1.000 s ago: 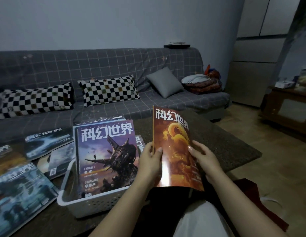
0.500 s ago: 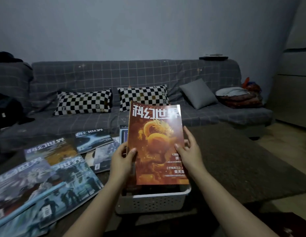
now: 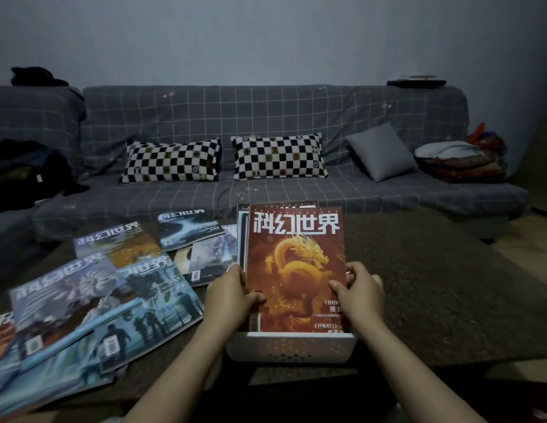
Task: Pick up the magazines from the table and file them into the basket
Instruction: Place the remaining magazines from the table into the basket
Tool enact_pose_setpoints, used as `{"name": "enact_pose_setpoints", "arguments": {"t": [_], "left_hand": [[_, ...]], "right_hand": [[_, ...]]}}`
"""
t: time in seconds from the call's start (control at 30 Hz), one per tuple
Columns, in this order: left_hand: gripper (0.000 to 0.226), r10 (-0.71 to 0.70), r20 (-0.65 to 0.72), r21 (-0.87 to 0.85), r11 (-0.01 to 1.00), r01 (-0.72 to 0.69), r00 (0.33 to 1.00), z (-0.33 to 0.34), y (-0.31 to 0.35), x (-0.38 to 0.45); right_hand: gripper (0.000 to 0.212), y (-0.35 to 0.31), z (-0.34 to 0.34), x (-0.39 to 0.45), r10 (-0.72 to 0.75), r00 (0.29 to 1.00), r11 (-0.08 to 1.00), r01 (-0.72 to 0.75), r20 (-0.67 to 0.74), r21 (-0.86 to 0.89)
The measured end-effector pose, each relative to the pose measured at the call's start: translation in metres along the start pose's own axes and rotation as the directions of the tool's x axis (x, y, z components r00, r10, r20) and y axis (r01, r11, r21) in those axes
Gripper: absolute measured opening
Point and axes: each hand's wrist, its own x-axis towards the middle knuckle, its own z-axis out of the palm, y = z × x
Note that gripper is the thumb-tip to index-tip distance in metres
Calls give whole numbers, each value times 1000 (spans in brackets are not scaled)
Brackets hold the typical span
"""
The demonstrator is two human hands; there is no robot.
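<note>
An orange magazine with a gold dragon cover (image 3: 295, 264) stands upright in the white perforated basket (image 3: 292, 346) at the table's near edge, in front of other upright magazines (image 3: 242, 236). My left hand (image 3: 228, 297) grips its left edge and my right hand (image 3: 359, 293) grips its right edge. Its bottom is below the basket's rim. Several more magazines (image 3: 95, 300) lie spread flat on the table to the left.
The dark table (image 3: 434, 285) stretches to the right of the basket. Behind it stands a grey checked sofa (image 3: 266, 117) with two chequered pillows (image 3: 171, 160), a grey cushion (image 3: 380, 152) and folded blankets (image 3: 461, 160). Dark clothes (image 3: 27, 172) lie at the sofa's left.
Both hands have lowered the orange magazine into the basket, in front of the other upright magazines. The view has turned left and now faces the basket.
</note>
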Motion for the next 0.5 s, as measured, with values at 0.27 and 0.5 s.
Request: {"name": "enact_pose_setpoints", "arguments": {"t": [0.27, 0.5], "left_hand": [[53, -20, -24, 93, 995, 22, 1000, 4, -1, -2], [26, 3, -85, -325, 945, -30, 996, -8, -5, -20]], "right_hand": [[59, -2, -10, -11, -136, 991, 984, 135, -1, -117], [41, -30, -3, -51, -405, 914, 914, 405, 41, -10]]}}
